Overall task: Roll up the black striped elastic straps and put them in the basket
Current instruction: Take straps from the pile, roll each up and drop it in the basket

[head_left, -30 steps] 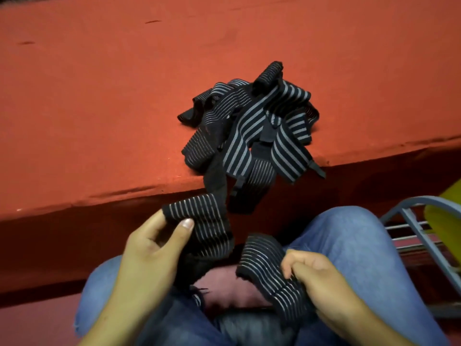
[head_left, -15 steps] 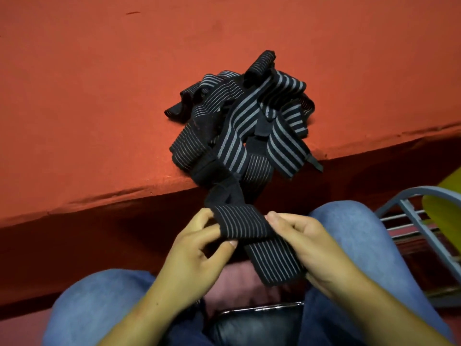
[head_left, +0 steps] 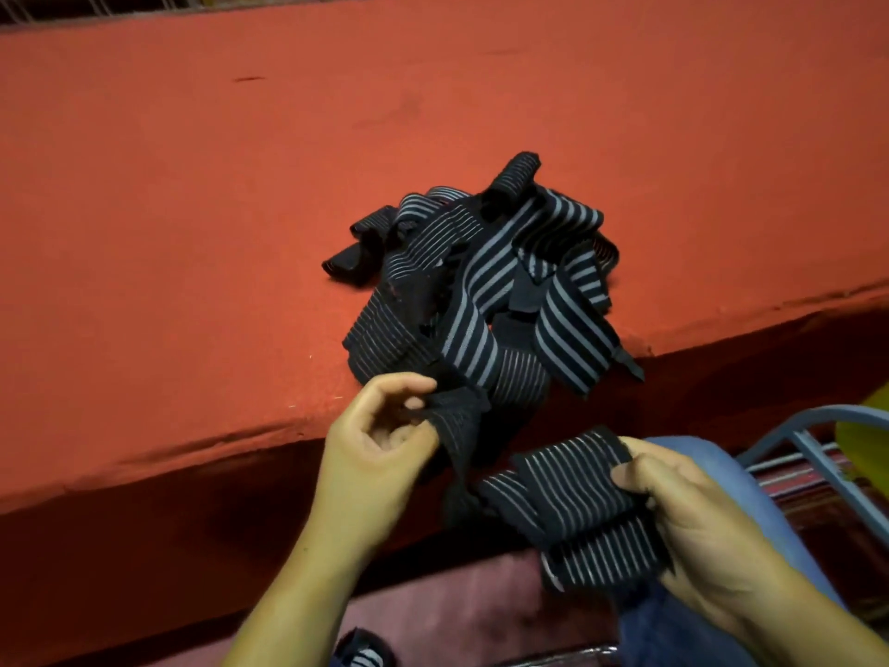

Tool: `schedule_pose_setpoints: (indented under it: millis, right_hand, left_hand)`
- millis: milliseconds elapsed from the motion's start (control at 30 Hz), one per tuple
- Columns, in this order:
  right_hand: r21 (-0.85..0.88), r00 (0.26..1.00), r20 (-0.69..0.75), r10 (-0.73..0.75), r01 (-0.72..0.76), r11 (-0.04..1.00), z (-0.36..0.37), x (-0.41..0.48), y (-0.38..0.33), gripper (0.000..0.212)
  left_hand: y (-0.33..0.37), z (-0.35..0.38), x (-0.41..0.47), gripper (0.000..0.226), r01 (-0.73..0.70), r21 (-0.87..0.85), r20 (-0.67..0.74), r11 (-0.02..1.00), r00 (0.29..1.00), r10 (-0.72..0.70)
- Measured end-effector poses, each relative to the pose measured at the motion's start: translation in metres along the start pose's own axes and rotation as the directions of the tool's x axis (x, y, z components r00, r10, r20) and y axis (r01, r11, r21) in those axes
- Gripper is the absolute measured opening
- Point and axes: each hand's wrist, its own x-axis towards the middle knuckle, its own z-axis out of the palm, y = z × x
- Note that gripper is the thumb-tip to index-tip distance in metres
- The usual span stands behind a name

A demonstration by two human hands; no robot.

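Left hand (head_left: 373, 445) pinches striped strap (head_left: 553, 493) near pile (head_left: 481, 291); right hand (head_left: 692, 517) fingers curl round loose end, pulling it flat, likely ready for rolling.

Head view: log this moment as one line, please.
left hand: pinches strap | right hand: grips its folded end | pile: on red table edge | roll: unfinished

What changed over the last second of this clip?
Half a second ago the hands met on the strap; now they have parted, the left hand up toward the table edge, the right hand out rightward. Both still grip the strap. The pile lies unchanged.
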Motion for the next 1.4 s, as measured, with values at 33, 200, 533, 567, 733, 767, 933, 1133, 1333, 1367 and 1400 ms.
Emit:
schedule_pose_setpoints:
  millis: [33, 200, 533, 567, 733, 767, 933, 1133, 1333, 1367, 1400]
  right_hand:
    - [-0.005, 1.000, -0.004, -0.012, 0.012, 1.000, -0.001, -0.003, -0.001, 0.029]
    - [0.104, 0.999, -0.019, -0.042, 0.044, 0.994, 0.004, -0.010, -0.011, 0.021]
    - [0.033, 0.997, -0.075, 0.006, -0.003, 0.999, 0.009, -0.010, -0.020, 0.059]
    - [0.026, 0.996, -0.088, 0.009, -0.007, 1.000, 0.008, -0.011, -0.021, 0.061]
    - [0.131, 0.996, -0.086, 0.040, -0.028, 0.991, 0.003, -0.018, -0.026, 0.039]
    - [0.157, 0.995, -0.086, 0.041, -0.027, 0.987, 0.002, -0.019, -0.026, 0.036]
    - [0.217, 0.989, -0.141, 0.040, -0.008, 0.976, 0.005, -0.026, -0.033, 0.030]
    - [0.128, 0.979, -0.146, 0.145, -0.127, 0.984, 0.016, -0.025, -0.032, 0.029]
    - [-0.089, 0.984, -0.114, 0.139, -0.150, 0.985, 0.019, -0.019, -0.021, 0.025]
    - [-0.098, 0.981, -0.123, 0.149, -0.162, 0.982, 0.018, -0.018, -0.020, 0.029]
    - [-0.088, 0.979, -0.134, 0.153, -0.166, 0.982, 0.015, -0.016, -0.017, 0.031]
  left_hand:
    - [-0.003, -0.003, 0.001, 0.038, 0.007, 0.017, 0.020, 1.000, 1.000, -0.007]
    - [-0.014, -0.026, 0.008, 0.031, -0.082, 0.189, 0.040, 0.979, 0.996, 0.076]
    - [-0.023, -0.022, 0.004, 0.002, 0.072, -0.137, 0.014, 0.988, 0.997, -0.071]
    - [-0.022, -0.025, 0.006, 0.006, 0.075, -0.153, -0.037, 0.985, 0.996, -0.081]
    - [-0.026, -0.034, 0.015, 0.011, 0.006, -0.097, -0.194, 0.995, 0.981, -0.024]
    - [-0.026, -0.035, 0.016, 0.009, -0.006, -0.077, -0.228, 0.997, 0.974, -0.012]
    - [-0.028, -0.042, 0.019, 0.010, -0.036, -0.027, -0.275, 0.999, 0.961, 0.027]
    - [-0.023, -0.037, 0.016, 0.012, -0.089, -0.010, -0.244, 0.996, 0.966, 0.084]
    - [-0.008, -0.021, 0.012, 0.018, 0.030, -0.447, -0.100, 0.894, 0.992, -0.083]
    - [-0.007, -0.021, 0.012, 0.019, 0.031, -0.456, -0.092, 0.889, 0.992, -0.082]
    - [-0.005, -0.021, 0.012, 0.016, 0.033, -0.465, -0.090, 0.885, 0.992, -0.084]
